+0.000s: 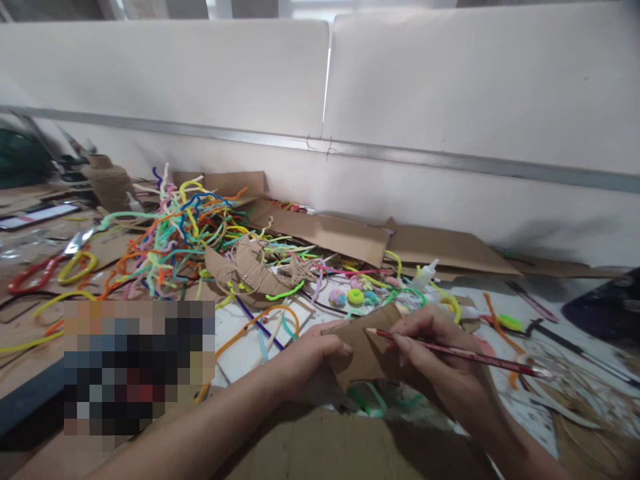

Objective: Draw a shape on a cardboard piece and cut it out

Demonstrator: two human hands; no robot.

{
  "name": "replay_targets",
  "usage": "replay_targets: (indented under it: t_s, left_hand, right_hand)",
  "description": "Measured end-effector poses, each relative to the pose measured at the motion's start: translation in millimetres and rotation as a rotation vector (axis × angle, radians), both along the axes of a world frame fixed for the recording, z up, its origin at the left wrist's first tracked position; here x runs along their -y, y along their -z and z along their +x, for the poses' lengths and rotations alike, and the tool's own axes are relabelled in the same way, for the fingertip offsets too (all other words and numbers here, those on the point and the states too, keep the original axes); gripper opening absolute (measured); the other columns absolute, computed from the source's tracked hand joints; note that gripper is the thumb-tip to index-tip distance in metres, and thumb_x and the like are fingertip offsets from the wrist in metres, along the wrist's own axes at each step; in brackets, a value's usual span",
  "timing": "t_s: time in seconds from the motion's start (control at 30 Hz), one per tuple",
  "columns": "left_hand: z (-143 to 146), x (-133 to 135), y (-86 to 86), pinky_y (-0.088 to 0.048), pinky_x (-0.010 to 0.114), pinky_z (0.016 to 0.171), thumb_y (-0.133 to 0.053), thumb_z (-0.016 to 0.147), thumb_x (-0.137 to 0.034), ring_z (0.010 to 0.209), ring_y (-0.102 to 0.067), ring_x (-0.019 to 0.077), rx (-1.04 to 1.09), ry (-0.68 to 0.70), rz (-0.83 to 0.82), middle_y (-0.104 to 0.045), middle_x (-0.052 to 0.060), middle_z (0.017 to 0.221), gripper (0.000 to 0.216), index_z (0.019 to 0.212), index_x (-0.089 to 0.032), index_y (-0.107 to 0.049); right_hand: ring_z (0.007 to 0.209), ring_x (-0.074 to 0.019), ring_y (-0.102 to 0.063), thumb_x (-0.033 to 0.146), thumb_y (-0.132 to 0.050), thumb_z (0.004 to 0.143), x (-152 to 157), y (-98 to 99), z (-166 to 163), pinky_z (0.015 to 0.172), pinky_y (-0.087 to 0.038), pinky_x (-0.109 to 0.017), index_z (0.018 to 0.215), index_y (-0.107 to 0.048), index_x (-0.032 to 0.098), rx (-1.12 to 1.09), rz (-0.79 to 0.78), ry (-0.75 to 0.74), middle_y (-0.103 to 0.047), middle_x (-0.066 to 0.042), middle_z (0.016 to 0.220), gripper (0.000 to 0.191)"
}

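Observation:
My left hand (310, 363) grips the left edge of a small piece of brown cardboard (367, 353) and holds it up above the table. My right hand (435, 353) is closed around a red pencil (465, 355) whose tip rests on the cardboard near its upper middle. The pencil's far end points right. Both forearms reach in from the bottom of the view.
A big tangle of coloured pipe cleaners (180, 233) lies at the left, with a cardboard crescent (245, 267), a small star (299, 270) and pompoms (355, 295) behind my hands. Flat cardboard sheets (330, 233) lean along the white wall. Red-handled scissors (35, 273) lie far left.

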State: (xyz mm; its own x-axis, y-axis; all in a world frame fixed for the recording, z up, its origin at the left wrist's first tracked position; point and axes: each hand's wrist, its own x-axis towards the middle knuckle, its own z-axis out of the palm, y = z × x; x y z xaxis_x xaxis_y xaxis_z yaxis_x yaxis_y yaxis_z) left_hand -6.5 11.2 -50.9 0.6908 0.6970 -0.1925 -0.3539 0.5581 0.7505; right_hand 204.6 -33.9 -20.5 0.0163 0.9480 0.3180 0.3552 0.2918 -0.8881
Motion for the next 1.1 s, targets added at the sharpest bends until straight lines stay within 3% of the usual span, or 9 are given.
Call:
replay_targets:
  t_s: [0.17, 0.53, 0.83, 1.1]
  left_hand:
    - [0.9, 0.5, -2.1, -0.050, 0.027, 0.063, -0.069, 0.059, -0.019, 0.070, -0.065, 0.0188, 0.036, 0.005, -0.034, -0.074, 0.009, 0.089, 0.042, 0.100, -0.014, -0.074]
    - [-0.1, 0.0, 4.1, -0.050, 0.028, 0.065, -0.068, 0.063, -0.021, 0.073, -0.065, 0.0196, -0.025, -0.006, 0.030, -0.074, 0.012, 0.092, 0.047, 0.108, -0.012, -0.075]
    - [-1.7, 0.5, 3.4, -0.048, 0.026, 0.064, -0.066, 0.064, -0.022, 0.070, -0.063, 0.0181, -0.049, -0.015, 0.086, -0.071, 0.008, 0.084, 0.041, 0.103, -0.014, -0.074]
    - [-1.1, -1.0, 3.0, -0.048, 0.028, 0.065, -0.068, 0.060, -0.025, 0.072, -0.063, 0.0193, -0.079, -0.021, 0.072, -0.071, 0.008, 0.085, 0.044, 0.102, -0.013, -0.075]
  right_hand:
    - [0.045, -0.0126, -0.046, 0.036, -0.069, 0.095, -0.3, -0.3, -1.5, 0.041, -0.032, -0.023, 0.079, -0.067, 0.024, -0.072, -0.044, -0.007, -0.057, 0.004, 0.058, 0.020]
    - [0.055, -0.0161, -0.057, 0.034, -0.070, 0.096, -2.8, 0.3, 0.6, 0.048, -0.044, -0.025, 0.082, -0.068, 0.025, 0.020, 0.045, 0.039, -0.065, 0.001, 0.065, 0.016]
    - [0.048, -0.0151, -0.054, 0.036, -0.067, 0.101, -1.7, 1.2, 6.5, 0.043, -0.041, -0.025, 0.085, -0.067, 0.027, 0.040, 0.024, -0.042, -0.063, 0.003, 0.062, 0.018]
    - [0.055, -0.0166, -0.058, 0.034, -0.068, 0.099, -4.3, 0.9, 5.9, 0.047, -0.044, -0.026, 0.084, -0.068, 0.026, 0.043, 0.055, 0.010, -0.066, 0.001, 0.065, 0.018]
